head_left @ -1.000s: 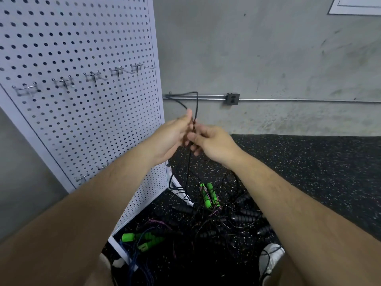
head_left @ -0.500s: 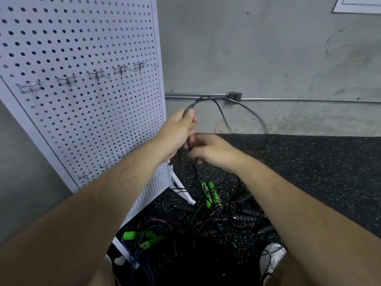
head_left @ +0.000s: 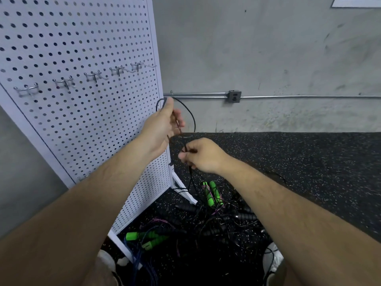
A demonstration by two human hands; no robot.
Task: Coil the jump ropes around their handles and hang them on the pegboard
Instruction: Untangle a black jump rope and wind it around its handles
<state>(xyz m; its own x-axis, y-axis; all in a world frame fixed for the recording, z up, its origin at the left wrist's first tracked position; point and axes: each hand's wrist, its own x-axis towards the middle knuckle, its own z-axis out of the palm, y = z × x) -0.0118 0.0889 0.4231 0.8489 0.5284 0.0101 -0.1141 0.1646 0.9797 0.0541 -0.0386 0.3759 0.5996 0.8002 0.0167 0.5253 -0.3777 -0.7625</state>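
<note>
My left hand (head_left: 162,126) holds a thin black jump rope (head_left: 191,116) up beside the right edge of the white pegboard (head_left: 82,58). The cord arcs over the hand in a small loop. Just below, my right hand (head_left: 201,154) pinches the same cord, which then drops to the floor. A tangled pile of jump ropes (head_left: 216,219) lies on the black floor mat, with bright green handles (head_left: 212,194) and black handles (head_left: 245,216) among them. The held rope's own handles are not visible. A row of metal hooks (head_left: 92,76) on the pegboard carries nothing.
A second pair of green handles (head_left: 146,239) with blue and purple cord lies by the pegboard's white foot (head_left: 185,193). A grey concrete wall with a metal conduit (head_left: 288,97) and outlet box stands behind. My white shoes (head_left: 272,259) show at the bottom.
My left hand rose slightly with the cord while my right hand slid down it and away; the big loop seen half a second ago has shrunk to a small arc.
</note>
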